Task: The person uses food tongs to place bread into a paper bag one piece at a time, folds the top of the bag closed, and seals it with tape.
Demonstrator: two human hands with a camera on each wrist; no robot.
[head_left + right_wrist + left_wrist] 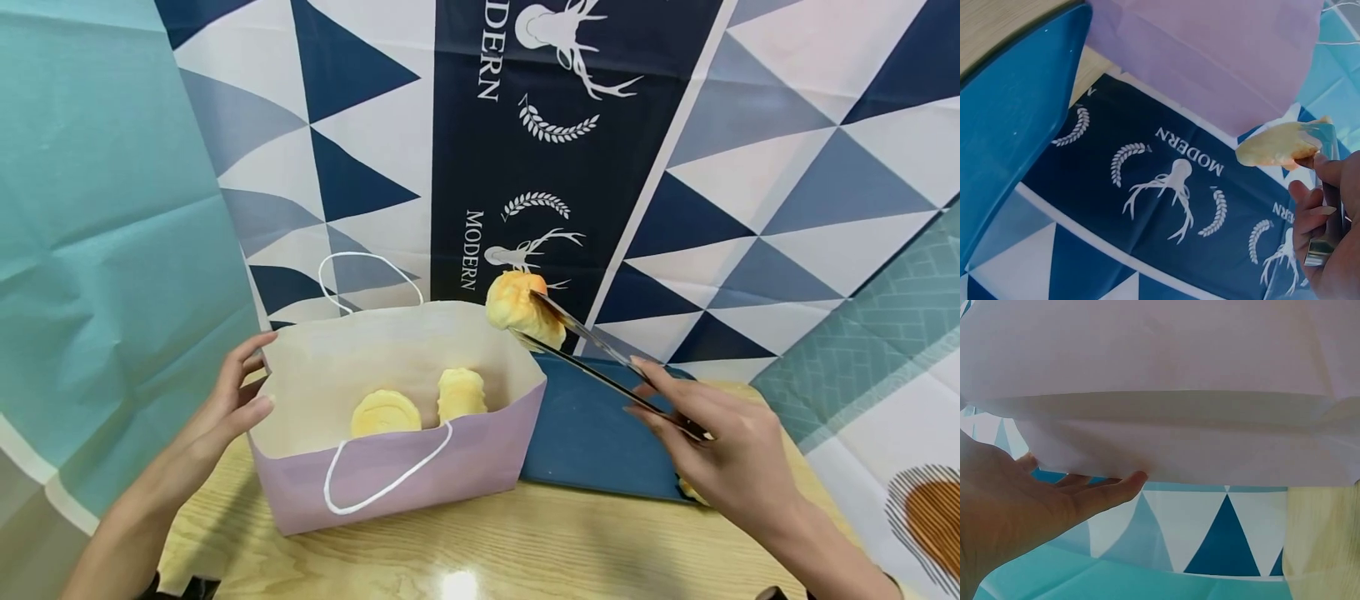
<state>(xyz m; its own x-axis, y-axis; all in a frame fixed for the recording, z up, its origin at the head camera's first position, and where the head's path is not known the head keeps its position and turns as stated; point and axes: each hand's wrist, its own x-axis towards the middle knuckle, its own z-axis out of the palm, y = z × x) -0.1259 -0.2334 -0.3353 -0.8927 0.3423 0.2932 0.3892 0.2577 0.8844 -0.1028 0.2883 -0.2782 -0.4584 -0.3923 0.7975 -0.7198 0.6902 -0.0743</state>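
My right hand grips a pair of metal tongs, whose tips pinch a golden bread roll. The roll is up in the air by the right rim of a lilac paper bag with white cord handles. At the bag's left side is my left hand, fingers and thumb spread along its left edge; in the left wrist view its thumb lies against the paper. Inside the open bag are a round pale pastry and an upright ridged pastry.
A blue tray lies right of the bag on the wooden table. Part of another baked piece shows at the tray's edge, mostly behind my right hand. A patterned cloth hangs behind the table.
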